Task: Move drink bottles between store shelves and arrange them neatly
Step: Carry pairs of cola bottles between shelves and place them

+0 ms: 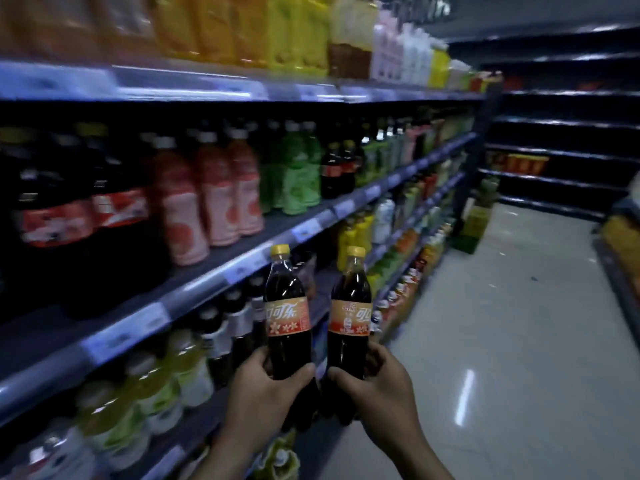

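Mid-transfer, upright: left hand (pixel 266 386) gripping left cola bottle (pixel 286 317), right hand (pixel 377 386) gripping right cola bottle (pixel 349 320); next, likely, setting both beside matching yellow-capped bottles (pixel 341 168) at 12 o'clock.

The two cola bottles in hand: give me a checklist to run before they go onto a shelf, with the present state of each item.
1. Left hand grips the left cola bottle around its lower body: ok.
2. Right hand grips the right cola bottle the same way: ok.
3. Both bottles upright, yellow caps on: ok.
4. Bottles apart, not knocking together: ok, a narrow gap shows.
5. Free slot on the middle shelf in front: ok, bare shelf shows beside the pink bottles.
6. Matching colas stand further along that shelf: cannot tell, too blurred.
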